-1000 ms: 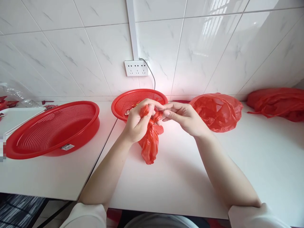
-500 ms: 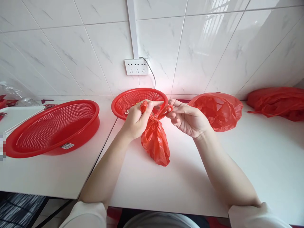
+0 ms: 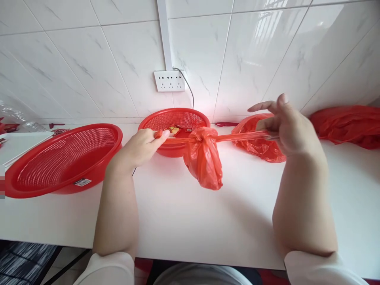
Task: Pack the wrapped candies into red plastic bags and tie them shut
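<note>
A small red plastic bag [image 3: 204, 160] hangs above the white table between my hands, its neck gathered into a knot. My left hand [image 3: 138, 148] is closed on one handle of the bag, thumb pressed on top. My right hand [image 3: 289, 128] grips the other handle with its lower fingers, while the index finger and thumb stick out. Both handles are stretched taut, nearly level. What the bag holds is hidden. Behind it stands a red mesh basket [image 3: 175, 112] with a few small wrapped items [image 3: 174, 129] inside.
A larger red basket [image 3: 80, 186] stands at the left with a white tray [image 3: 26, 144] behind it. Crumpled red plastic bags [image 3: 261, 148] lie at the right, and another red bag heap [image 3: 347, 124] is farther right. A power outlet [image 3: 169, 81] is on the tiled wall.
My hands have moved well apart, the left one leftward and the right one rightward. The bag's handles have gone from short loops to a tight line, and the bag has risen slightly.
</note>
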A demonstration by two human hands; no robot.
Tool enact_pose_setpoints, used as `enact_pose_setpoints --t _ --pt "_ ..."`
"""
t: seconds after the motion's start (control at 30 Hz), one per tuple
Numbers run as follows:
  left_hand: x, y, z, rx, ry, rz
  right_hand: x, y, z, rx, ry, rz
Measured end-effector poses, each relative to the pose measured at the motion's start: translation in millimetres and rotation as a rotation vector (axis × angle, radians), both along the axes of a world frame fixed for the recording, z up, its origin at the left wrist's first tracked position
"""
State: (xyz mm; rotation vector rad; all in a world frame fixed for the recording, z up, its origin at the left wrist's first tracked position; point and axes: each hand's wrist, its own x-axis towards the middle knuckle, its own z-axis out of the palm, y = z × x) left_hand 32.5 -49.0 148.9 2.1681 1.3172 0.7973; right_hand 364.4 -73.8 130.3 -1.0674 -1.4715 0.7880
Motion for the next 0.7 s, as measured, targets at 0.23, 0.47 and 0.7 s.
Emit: enact_pose_setpoints --t 0.23,0.47,0.7 --pt "5 0 5.5 -0.300 0.311 0.007 -15 -14 15.0 -0.082 -0.187 -0.395" --pt "22 8 -7.2 -0.283 0.386 -0.025 -14 -7 0.5 -0.099 -0.706 -0.177" --pt "17 9 -6.1 -0.262 0.468 -0.115 -75 13 -36.1 -0.273 -1.148 0.277"
